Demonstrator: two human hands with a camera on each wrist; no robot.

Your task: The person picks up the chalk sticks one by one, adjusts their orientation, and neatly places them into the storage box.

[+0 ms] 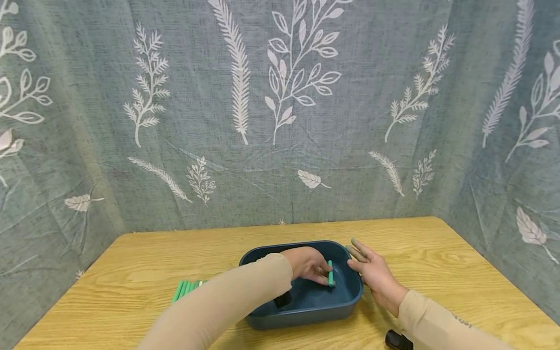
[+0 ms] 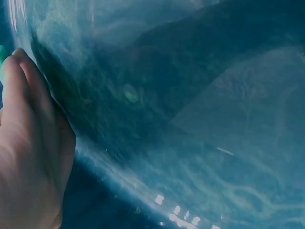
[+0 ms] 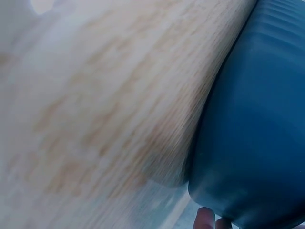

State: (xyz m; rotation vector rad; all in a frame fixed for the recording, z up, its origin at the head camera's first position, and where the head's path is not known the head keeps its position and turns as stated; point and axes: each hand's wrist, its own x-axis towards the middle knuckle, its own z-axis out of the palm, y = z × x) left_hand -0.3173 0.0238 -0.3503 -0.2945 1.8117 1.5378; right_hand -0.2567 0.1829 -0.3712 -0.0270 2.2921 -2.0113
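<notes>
My left hand (image 1: 308, 265) reaches down inside a dark blue oval basin (image 1: 302, 317), pinching a slim green stick (image 1: 330, 275) that stands nearly upright in the head view. At the left edge of the left wrist view, a bit of that stick shows beyond the fingertips, with the basin's shiny, mottled inside beside the hand. My right hand (image 1: 376, 272) is at the basin's right rim, its fingers extended; the fingertips look tinted green. Two of its fingertips (image 3: 205, 218) show below the basin's corner in the right wrist view.
Several green sticks (image 1: 183, 288) lie side by side on the wooden table (image 1: 437, 272) left of the basin, partly behind my left sleeve. A small black object (image 1: 397, 339) is beside my right forearm. Patterned cloth (image 1: 245, 189) hangs along the table's back and sides.
</notes>
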